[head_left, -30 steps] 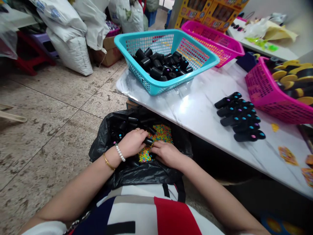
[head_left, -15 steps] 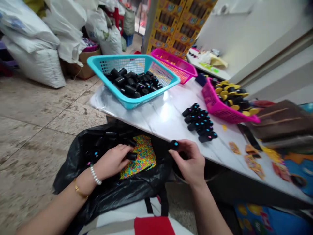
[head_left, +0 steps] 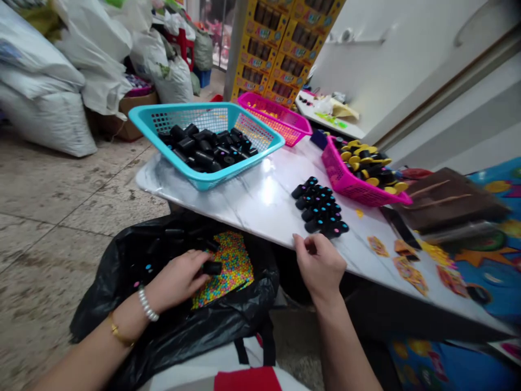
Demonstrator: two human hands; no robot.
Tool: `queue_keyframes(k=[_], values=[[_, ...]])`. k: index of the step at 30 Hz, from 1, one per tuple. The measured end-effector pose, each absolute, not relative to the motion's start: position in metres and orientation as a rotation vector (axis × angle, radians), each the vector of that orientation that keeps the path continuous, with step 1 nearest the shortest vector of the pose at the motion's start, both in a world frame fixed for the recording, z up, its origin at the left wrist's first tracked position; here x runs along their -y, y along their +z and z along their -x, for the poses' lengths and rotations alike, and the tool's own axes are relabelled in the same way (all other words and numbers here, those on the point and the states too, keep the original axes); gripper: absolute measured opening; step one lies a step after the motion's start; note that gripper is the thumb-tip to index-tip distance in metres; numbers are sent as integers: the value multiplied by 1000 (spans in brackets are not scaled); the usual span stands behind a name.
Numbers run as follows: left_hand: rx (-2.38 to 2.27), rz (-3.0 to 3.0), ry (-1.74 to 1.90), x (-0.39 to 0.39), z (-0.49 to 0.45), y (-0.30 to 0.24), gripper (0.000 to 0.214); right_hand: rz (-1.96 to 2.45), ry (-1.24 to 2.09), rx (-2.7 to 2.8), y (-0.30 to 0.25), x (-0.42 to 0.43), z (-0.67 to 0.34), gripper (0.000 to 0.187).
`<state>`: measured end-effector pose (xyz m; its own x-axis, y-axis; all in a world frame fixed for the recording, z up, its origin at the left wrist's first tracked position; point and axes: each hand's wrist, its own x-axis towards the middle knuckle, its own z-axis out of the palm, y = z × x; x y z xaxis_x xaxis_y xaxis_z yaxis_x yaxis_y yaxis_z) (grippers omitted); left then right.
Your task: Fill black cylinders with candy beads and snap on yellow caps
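Note:
My left hand (head_left: 179, 277) is closed around a small black cylinder (head_left: 212, 267) over colourful candy-like beads (head_left: 234, 260) in a black plastic bag (head_left: 163, 347). More dark cylinders lie in the bag, some with a blue or pink dot. My right hand (head_left: 321, 266) is at the table's front edge, thumb and fingers curled together. Something dark shows between them, but I cannot make out what it is. Just beyond that hand, several black cylinders (head_left: 319, 203) with blue or pink dots on their ends lie grouped in rows on the white marbled table (head_left: 248, 201).
A turquoise basket (head_left: 203, 179) holds more black cylinders. Behind it stands a pink basket (head_left: 299, 122); another pink basket (head_left: 345, 184) holds black and yellow pieces. Small wrappers (head_left: 411, 274) lie at the right. Yellow boxes (head_left: 280, 60) are stacked at the back, white sacks (head_left: 44, 108) at the left.
My right hand has moved closer to the rows; the black cylinder it pinched no longer shows at its fingertips. My left hand still holds its cylinder over the beads. The view has shifted slightly.

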<state>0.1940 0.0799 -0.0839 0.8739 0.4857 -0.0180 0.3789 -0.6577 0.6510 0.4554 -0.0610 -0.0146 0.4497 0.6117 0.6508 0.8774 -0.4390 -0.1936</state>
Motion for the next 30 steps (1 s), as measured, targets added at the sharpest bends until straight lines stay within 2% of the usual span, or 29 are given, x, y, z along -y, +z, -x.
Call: queue_keyframes(k=[3, 4, 6, 7, 11, 15, 18, 21, 26, 30], values=[[-631, -2247, 251, -79, -195, -76, 29, 1941, -132, 1470, -19, 58, -416, 10], [-626, -2197, 269, -79, -195, -73, 29, 1856, 82, 1556, -21, 55, -405, 16], [-594, -2091, 309, -79, -195, -67, 28, 1672, 456, 1716, -27, 46, -387, 40], [-570, -2040, 329, -80, -195, -65, 28, 1593, 588, 1750, -30, 42, -380, 45], [-485, -1949, 342, -80, -192, -64, 26, 1499, 928, 1505, -45, 21, -374, 33], [-592, -2236, 372, -82, -190, -75, 28, 1543, 1165, 1310, -63, 3, -382, 33], [-745, -2395, 398, -87, -189, -81, 23, 1682, 1173, 1352, -78, -3, -389, 32], [-898, -2382, 446, -94, -187, -82, 17, 1779, 1103, 1758, -86, 0, -395, 22], [-929, -2528, 314, -98, -184, -81, 19, 1769, 578, 2530, -83, 9, -395, 21], [-750, -2777, 108, -87, -184, -86, 18, 1658, 400, 2800, -87, 7, -372, 14]])
